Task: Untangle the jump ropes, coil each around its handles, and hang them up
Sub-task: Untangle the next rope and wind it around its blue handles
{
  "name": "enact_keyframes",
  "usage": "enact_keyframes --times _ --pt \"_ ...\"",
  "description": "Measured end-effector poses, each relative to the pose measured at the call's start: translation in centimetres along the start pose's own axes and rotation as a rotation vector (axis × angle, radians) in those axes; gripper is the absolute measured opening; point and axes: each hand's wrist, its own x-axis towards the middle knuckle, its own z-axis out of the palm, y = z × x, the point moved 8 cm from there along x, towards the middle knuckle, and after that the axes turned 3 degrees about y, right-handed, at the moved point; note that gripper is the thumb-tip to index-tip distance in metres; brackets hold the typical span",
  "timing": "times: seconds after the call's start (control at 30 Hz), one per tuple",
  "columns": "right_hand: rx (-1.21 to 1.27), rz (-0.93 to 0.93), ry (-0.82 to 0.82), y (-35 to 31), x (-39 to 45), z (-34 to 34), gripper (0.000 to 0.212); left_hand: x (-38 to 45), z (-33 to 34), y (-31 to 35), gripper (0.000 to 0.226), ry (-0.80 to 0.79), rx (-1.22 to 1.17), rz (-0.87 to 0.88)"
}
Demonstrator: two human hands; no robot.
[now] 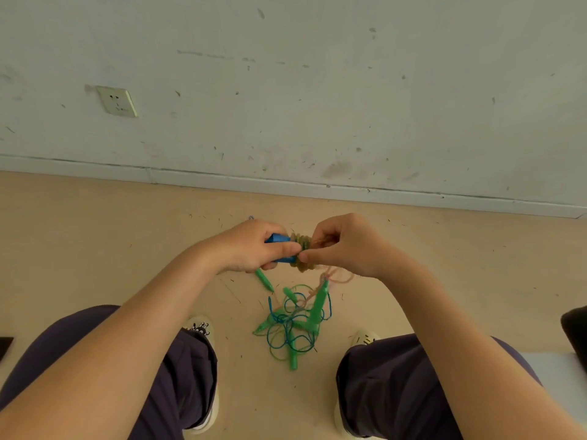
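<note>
My left hand (254, 246) grips a pair of blue handles (279, 239) held sideways. A yellowish clear rope (301, 242) is coiled in several turns around their right end. My right hand (343, 246) pinches that rope at the coil, and the loose end trails down in pinkish loops (340, 277). Below the hands, on the floor between my feet, lies a tangle of blue and green ropes (293, 325) with several green handles (319, 304) sticking out; one green handle (264, 280) lies apart to the left.
I sit facing a scuffed white wall (317, 90) with a socket (117, 101) at the left. The beige floor (95, 236) runs to the skirting. My knees in dark trousers and light shoes (198, 325) flank the tangle. A dark object (576, 331) is at the right edge.
</note>
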Motion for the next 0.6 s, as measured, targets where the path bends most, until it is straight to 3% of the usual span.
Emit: enact_keyframes --times 0.17,0.3,0.47,0.6 --pt "-0.042 -0.104 -0.012 -1.2 -0.4 0.4 0.028 -0.6 -0.1 -0.1 0.022 -0.119 -0.083 -0.044" --pt "0.083 -0.104 -0.055 -1.4 -0.6 0.5 0.057 -1.5 1.2 0.4 0.023 -0.267 -0.123 -0.040" --pt "0.300 -0.108 -0.083 -1.1 -0.3 0.1 0.056 -2.0 1.0 1.9 0.025 -0.314 -0.332 0.036" --pt "0.250 -0.167 -0.062 -1.3 -0.3 0.2 0.048 -1.9 0.9 2.0 0.028 -0.297 -0.373 0.047"
